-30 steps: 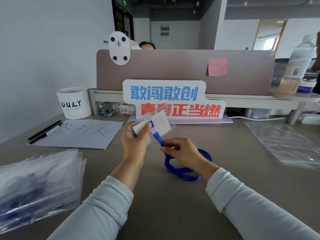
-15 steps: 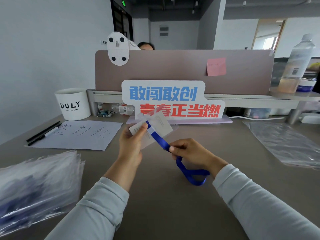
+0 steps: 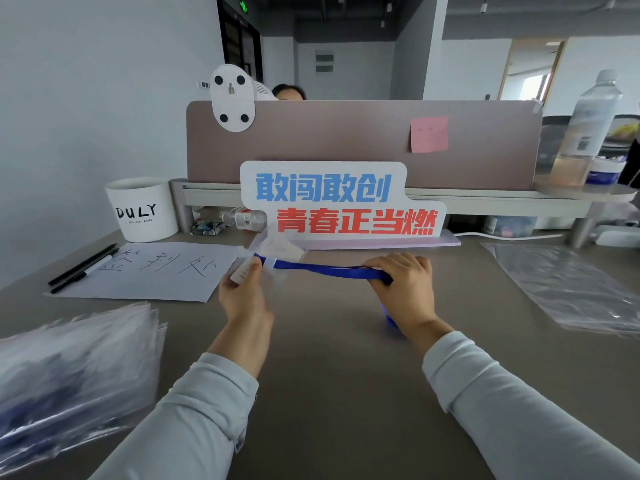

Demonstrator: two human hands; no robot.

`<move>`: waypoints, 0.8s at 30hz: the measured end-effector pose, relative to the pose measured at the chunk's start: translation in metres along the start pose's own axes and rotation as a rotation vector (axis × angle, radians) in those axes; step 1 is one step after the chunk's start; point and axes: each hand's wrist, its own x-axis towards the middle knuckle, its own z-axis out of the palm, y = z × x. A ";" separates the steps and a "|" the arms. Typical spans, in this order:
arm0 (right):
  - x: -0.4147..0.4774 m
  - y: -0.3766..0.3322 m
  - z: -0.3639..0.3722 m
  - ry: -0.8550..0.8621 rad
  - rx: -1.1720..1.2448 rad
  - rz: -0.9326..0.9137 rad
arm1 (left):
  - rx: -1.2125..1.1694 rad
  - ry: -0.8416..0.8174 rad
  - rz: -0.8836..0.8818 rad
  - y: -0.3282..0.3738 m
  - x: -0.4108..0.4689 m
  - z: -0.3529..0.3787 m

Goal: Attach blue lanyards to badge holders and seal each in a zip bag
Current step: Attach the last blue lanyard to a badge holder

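Observation:
My left hand [image 3: 244, 299] pinches a clear badge holder [image 3: 277, 249] with a white card inside, held up over the middle of the desk. A blue lanyard [image 3: 322, 268] runs from the holder's top slot straight to the right, pulled taut. My right hand [image 3: 405, 285] is closed around the lanyard's far end; a bit of blue loop [image 3: 391, 320] shows below that wrist. A pile of filled zip bags [image 3: 69, 379] with blue lanyards inside lies at the left front. Flat clear zip bags [image 3: 568, 289] lie at the right.
A white sheet with handwriting [image 3: 152, 271] and two black pens [image 3: 83, 266] lie at the left. A white DULY cup [image 3: 142, 211] stands behind them. A slogan sign [image 3: 339, 202] leans on the desk divider [image 3: 346, 140]; a bottle [image 3: 581, 133] stands on the right shelf.
My right hand has drawn the lanyard out to the right until it is stretched taut and nearly level. The loop that lay on the desk has lifted. My left hand kept the holder in place.

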 end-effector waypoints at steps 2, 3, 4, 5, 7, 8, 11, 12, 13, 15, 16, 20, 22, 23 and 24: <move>0.000 0.004 -0.002 0.003 -0.085 -0.046 | -0.015 0.031 -0.066 -0.004 0.005 -0.001; 0.000 0.006 -0.004 -0.033 -0.117 -0.063 | -0.015 0.042 -0.088 -0.007 0.008 -0.001; -0.001 0.007 -0.005 -0.094 -0.154 -0.071 | -0.010 0.060 -0.104 -0.009 0.011 -0.001; -0.001 0.008 -0.007 -0.169 -0.201 -0.076 | -0.001 0.080 -0.116 -0.011 0.013 0.001; -0.001 0.007 -0.009 -0.379 -0.272 -0.035 | 0.014 0.110 -0.136 -0.014 0.017 0.004; -0.001 0.006 -0.010 -0.459 -0.293 -0.007 | 0.020 0.120 -0.141 -0.016 0.018 0.005; -0.002 0.009 -0.008 -0.602 -0.382 0.060 | 0.039 0.099 -0.139 -0.018 0.019 0.012; -0.003 0.010 -0.007 -0.646 -0.397 0.095 | 0.056 0.077 -0.119 -0.019 0.019 0.014; -0.004 0.011 -0.006 -0.659 -0.382 0.132 | 0.085 0.032 -0.091 -0.020 0.018 0.017; -0.003 0.010 -0.004 -0.542 -0.250 0.195 | 0.200 -0.128 0.008 -0.021 0.017 0.022; -0.001 0.007 -0.002 -0.451 -0.123 0.250 | 0.240 -0.225 0.064 -0.021 0.016 0.024; 0.004 -0.009 0.007 -0.528 0.476 0.589 | 0.254 -0.455 0.114 -0.020 0.011 0.026; 0.000 -0.014 0.010 -0.665 0.596 0.653 | 0.188 -0.492 0.098 -0.019 0.006 0.027; -0.001 -0.015 0.011 -0.701 0.637 0.662 | 0.162 -0.509 0.101 -0.018 0.004 0.028; -0.002 -0.016 0.012 -0.718 0.669 0.659 | 0.138 -0.539 0.109 -0.016 0.000 0.028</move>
